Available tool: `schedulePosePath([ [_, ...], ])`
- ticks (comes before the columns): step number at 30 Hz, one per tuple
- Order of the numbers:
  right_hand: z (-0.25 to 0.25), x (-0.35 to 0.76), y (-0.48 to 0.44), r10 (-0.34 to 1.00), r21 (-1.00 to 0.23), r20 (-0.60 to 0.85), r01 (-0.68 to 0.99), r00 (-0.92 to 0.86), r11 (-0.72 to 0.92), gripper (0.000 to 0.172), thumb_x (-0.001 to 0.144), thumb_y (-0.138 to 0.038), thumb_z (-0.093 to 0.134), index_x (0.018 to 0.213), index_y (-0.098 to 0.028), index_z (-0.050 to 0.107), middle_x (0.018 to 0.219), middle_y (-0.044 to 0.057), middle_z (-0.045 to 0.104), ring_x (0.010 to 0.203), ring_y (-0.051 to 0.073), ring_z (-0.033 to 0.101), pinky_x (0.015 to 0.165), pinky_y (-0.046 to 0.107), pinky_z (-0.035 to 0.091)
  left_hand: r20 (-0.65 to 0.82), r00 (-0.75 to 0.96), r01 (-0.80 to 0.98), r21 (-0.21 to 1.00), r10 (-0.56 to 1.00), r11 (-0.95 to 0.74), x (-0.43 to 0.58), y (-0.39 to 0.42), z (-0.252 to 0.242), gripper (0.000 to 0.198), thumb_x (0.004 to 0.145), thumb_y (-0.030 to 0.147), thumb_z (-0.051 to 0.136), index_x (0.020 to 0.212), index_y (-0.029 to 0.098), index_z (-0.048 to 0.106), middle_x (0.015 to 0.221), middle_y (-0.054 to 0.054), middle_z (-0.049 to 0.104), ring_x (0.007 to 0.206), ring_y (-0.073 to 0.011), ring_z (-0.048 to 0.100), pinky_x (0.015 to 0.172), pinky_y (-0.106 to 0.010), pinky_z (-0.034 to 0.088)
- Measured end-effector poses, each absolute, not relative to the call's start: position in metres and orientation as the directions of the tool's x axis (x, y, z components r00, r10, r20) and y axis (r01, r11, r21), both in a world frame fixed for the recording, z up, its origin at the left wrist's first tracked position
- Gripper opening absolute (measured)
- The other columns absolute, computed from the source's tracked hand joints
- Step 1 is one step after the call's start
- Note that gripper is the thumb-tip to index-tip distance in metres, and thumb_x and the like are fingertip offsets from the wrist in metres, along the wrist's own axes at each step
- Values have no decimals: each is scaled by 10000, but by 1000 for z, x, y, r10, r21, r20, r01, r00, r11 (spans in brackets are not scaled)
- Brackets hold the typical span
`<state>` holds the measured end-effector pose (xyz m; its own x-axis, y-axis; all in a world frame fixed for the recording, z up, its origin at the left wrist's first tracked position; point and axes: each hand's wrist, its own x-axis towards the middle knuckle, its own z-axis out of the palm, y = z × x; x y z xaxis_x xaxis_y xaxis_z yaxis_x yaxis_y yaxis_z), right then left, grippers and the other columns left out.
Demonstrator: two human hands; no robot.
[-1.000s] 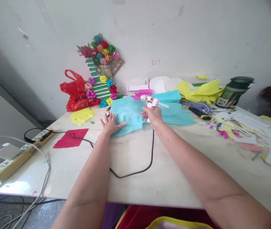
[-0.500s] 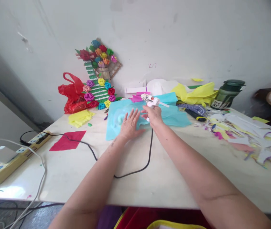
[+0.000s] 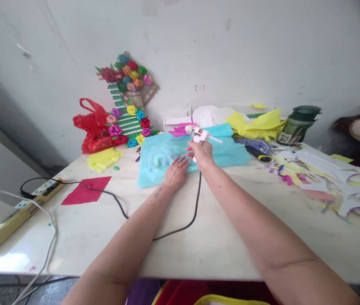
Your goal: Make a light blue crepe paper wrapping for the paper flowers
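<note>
My right hand (image 3: 202, 155) is wrapped round the handle of a white hot glue gun (image 3: 199, 134); a glue stick pokes out of its back end. From the handle a black cord (image 3: 195, 212) loops down over the table and off to the left. Flat on the near edge of a light blue sheet (image 3: 146, 169) lies my left hand (image 3: 177, 173), palm down with its fingers stretched out. Beside it the sheet bulges over a rounded lump (image 3: 159, 159) that I cannot make out.
A yellow power strip (image 3: 37, 202) lies at the left, near a red paper piece (image 3: 86, 190). Paper flowers on a green striped stand (image 3: 132, 125) lean by a red plastic bag (image 3: 94, 127). At the right are a dark green bottle (image 3: 300, 125) and scattered paper scraps (image 3: 325, 178).
My left hand has slid a little to the right and nearer to me, baring more of the lump. My right hand keeps the glue gun in about the same place.
</note>
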<state>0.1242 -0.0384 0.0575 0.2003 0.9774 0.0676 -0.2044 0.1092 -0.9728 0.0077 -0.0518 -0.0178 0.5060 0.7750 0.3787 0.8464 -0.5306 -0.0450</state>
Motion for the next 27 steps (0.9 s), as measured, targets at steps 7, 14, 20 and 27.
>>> schedulePosePath([
  [7,55,124,-36,978,-970,78,-214,195,119,132,645,-225,597,753,-161,554,517,-26,580,348,104,528,328,177,375,358,523,846,-102,774,-524,10,-52,-17,467,774,135,397,1234,122,479,1335,-72,445,1304,-205,270,1089,-410,201],
  [14,54,126,-34,976,-969,72,-217,205,117,130,641,-221,597,747,-162,551,486,-35,570,341,102,520,321,171,367,458,544,836,-228,703,-499,14,-46,-12,530,743,149,440,1269,95,416,1360,-102,402,1328,-219,198,1101,-410,156],
  [20,54,129,-32,973,-969,74,-217,217,121,136,630,-222,606,737,-161,548,479,-41,563,334,97,512,312,169,360,452,497,868,-247,741,-431,24,-38,-7,459,760,129,415,1212,59,461,1308,-143,449,1293,-248,271,1081,-429,196],
  [27,56,131,-34,974,-967,45,-235,222,99,132,634,-203,601,740,-156,540,473,-43,559,323,92,501,305,168,357,392,496,867,-277,775,-415,26,-35,-7,363,811,75,339,1113,40,535,1174,-162,552,1199,-256,414,1047,-421,278],
])
